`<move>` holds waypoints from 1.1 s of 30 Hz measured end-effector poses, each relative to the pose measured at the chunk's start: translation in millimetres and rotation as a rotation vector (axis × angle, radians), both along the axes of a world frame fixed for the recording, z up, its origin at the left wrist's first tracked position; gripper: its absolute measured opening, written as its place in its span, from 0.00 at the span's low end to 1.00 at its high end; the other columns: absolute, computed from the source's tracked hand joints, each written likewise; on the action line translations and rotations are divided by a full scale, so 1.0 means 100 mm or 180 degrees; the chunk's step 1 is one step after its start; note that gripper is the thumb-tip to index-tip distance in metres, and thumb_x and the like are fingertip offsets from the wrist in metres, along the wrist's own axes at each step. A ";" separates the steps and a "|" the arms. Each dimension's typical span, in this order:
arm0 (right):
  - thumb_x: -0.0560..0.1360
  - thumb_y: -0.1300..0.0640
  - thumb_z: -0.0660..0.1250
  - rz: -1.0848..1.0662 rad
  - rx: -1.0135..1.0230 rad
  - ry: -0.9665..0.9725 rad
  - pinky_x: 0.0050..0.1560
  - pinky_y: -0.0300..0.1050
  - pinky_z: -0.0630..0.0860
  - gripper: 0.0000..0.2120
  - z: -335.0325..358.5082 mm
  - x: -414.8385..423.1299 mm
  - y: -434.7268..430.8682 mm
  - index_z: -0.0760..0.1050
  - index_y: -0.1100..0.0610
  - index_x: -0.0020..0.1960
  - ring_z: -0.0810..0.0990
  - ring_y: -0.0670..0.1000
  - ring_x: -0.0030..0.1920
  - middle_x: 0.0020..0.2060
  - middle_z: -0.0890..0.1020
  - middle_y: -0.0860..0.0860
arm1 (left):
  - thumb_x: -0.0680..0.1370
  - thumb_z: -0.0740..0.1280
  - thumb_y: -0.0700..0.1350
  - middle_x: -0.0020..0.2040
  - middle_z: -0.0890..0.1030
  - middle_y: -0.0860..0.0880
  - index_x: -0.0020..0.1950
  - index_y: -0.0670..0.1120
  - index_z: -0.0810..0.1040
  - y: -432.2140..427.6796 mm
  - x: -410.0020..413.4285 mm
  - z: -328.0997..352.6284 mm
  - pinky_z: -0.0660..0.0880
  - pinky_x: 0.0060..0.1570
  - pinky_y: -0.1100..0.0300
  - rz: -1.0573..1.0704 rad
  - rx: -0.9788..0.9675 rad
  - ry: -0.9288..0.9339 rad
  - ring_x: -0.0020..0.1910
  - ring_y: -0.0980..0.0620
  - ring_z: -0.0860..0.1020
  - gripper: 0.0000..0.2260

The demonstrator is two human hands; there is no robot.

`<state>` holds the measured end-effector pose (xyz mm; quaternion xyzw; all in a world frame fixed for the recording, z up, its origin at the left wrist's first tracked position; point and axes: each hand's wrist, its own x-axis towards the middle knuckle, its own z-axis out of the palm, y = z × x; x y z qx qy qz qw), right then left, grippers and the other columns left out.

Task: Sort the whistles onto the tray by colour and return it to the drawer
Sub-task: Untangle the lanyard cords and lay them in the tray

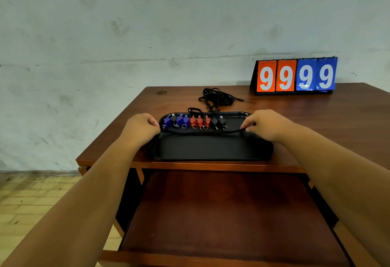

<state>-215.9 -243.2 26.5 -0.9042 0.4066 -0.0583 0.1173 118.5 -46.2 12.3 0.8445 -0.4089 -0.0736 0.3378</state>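
A black tray [211, 148] lies at the table's front edge. Along its far side stands a row of whistles: blue whistles [179, 120] with one black one among them on the left, red whistles [199, 121] in the middle, black whistles [218, 122] on the right. A black lanyard [202, 133] stretches taut across the tray just in front of the row. My left hand [141, 128] pinches its left end and my right hand [266, 125] pinches its right end. More cord hangs down by the tray's left side.
A heap of black lanyards [217, 98] lies behind the tray. A flip scoreboard [295, 75] showing 9999 stands at the back right. The wooden drawer [221, 214] is pulled out below the table's front edge, between my forearms.
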 end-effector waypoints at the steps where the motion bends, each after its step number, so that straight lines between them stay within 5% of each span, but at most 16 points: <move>1: 0.84 0.55 0.69 -0.0004 -0.0014 0.0036 0.65 0.48 0.77 0.12 0.00 0.00 -0.01 0.85 0.47 0.66 0.81 0.51 0.61 0.63 0.85 0.49 | 0.76 0.73 0.41 0.46 0.84 0.53 0.45 0.52 0.85 0.00 0.00 0.00 0.77 0.44 0.57 -0.0021 0.0019 0.0001 0.48 0.51 0.82 0.05; 9: 0.82 0.55 0.67 -0.0136 -0.0367 0.0307 0.62 0.55 0.79 0.15 0.05 -0.02 0.01 0.83 0.38 0.62 0.79 0.53 0.62 0.62 0.82 0.46 | 0.77 0.71 0.40 0.50 0.85 0.52 0.47 0.54 0.84 -0.06 0.03 0.03 0.79 0.49 0.55 -0.0153 -0.0018 0.0004 0.51 0.50 0.83 0.08; 13: 0.82 0.58 0.64 -0.0253 -0.0203 0.0021 0.65 0.57 0.79 0.15 0.06 0.04 0.01 0.84 0.40 0.54 0.80 0.54 0.60 0.60 0.83 0.47 | 0.79 0.68 0.43 0.50 0.83 0.56 0.49 0.54 0.83 -0.17 -0.06 0.12 0.74 0.44 0.60 -0.0166 -0.0190 -0.0131 0.50 0.55 0.81 0.07; 18: 0.84 0.58 0.61 -0.0159 0.0049 -0.0464 0.59 0.48 0.79 0.15 0.08 0.16 -0.01 0.85 0.44 0.53 0.81 0.49 0.55 0.56 0.84 0.47 | 0.81 0.66 0.43 0.52 0.83 0.58 0.49 0.54 0.83 -0.49 -0.19 0.26 0.74 0.40 0.62 -0.0548 -0.0148 -0.0222 0.48 0.58 0.81 0.08; 21: 0.84 0.58 0.61 -0.0117 0.0064 -0.0714 0.44 0.41 0.75 0.15 0.10 0.27 0.00 0.86 0.47 0.54 0.80 0.45 0.44 0.50 0.83 0.46 | 0.82 0.67 0.43 0.52 0.83 0.57 0.52 0.54 0.84 -0.73 -0.25 0.31 0.76 0.39 0.61 -0.0808 -0.0104 -0.0281 0.46 0.54 0.83 0.08; 25: 0.84 0.58 0.61 -0.0078 0.0104 -0.0898 0.36 0.40 0.73 0.16 0.11 0.45 -0.03 0.86 0.46 0.51 0.79 0.46 0.35 0.47 0.84 0.44 | 0.83 0.68 0.40 0.51 0.84 0.55 0.54 0.56 0.86 -1.05 -0.25 0.32 0.82 0.45 0.56 -0.1184 0.0064 -0.0465 0.44 0.53 0.84 0.11; 29: 0.84 0.58 0.62 0.0005 0.0163 -0.1025 0.36 0.37 0.71 0.15 0.12 0.63 -0.11 0.86 0.45 0.50 0.78 0.42 0.34 0.54 0.83 0.41 | 0.82 0.71 0.37 0.47 0.79 0.63 0.57 0.53 0.88 -1.30 -0.31 0.36 0.72 0.53 0.64 -0.1893 0.0342 -0.0962 0.46 0.65 0.77 0.12; 33: 0.83 0.57 0.62 0.0050 0.0198 -0.1031 0.38 0.37 0.70 0.15 0.09 0.77 -0.22 0.86 0.44 0.52 0.79 0.41 0.40 0.57 0.84 0.44 | 0.82 0.67 0.31 0.53 0.81 0.54 0.56 0.54 0.88 -1.54 -0.28 0.32 0.77 0.58 0.56 -0.2055 0.0600 -0.1300 0.54 0.55 0.80 0.18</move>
